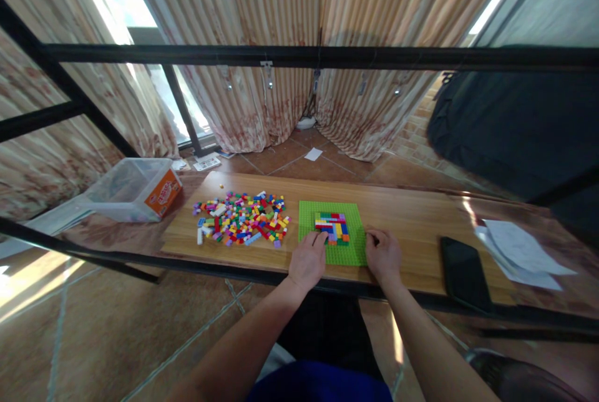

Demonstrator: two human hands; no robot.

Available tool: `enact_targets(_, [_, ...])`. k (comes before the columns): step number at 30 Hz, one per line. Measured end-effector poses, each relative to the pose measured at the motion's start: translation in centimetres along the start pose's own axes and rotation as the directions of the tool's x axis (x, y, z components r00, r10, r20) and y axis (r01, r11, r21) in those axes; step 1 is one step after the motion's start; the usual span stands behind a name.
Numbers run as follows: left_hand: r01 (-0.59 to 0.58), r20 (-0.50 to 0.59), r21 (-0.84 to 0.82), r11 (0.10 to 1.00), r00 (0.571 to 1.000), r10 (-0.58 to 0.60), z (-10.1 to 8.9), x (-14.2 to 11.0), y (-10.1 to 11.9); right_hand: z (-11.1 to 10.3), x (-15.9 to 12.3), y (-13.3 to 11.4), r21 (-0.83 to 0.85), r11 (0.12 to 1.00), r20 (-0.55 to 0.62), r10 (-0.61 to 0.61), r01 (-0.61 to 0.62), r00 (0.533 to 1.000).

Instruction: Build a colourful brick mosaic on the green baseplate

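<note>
While left hand (307, 259) touches brick block (334, 227), right hand (384, 255) curls by green baseplate (356, 233) — can't tell either grip's gap or hold.

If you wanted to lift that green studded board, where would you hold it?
Probably by its left and right edges, one hand coming in from each side. The green board is flat and wide, and the coloured bricks sit around its middle, leaving bare margins to pinch. The right hand is already beside the right edge.
</note>
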State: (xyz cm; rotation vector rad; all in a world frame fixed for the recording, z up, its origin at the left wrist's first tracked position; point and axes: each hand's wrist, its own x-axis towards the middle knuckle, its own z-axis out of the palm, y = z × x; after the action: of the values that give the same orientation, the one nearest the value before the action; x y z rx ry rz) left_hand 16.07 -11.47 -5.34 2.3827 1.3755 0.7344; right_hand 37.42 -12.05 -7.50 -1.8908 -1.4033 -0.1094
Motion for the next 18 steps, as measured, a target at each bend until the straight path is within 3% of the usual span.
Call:
enact_targets(8, [-0.013,-0.029,0.0,1.0,1.0,0.013,0.44,-0.13,-0.13,-0.09,-0.02,0.06,0.002,1.0,0.0,-0.013,0.013,1.0])
enact_targets(18, [-0.013,0.016,-0.01,1.0,1.0,0.013,0.33,0.24,-0.07,-0.04,-0.07,0.14,0.004,1.0,0.003,-0.012,0.012,1.0])
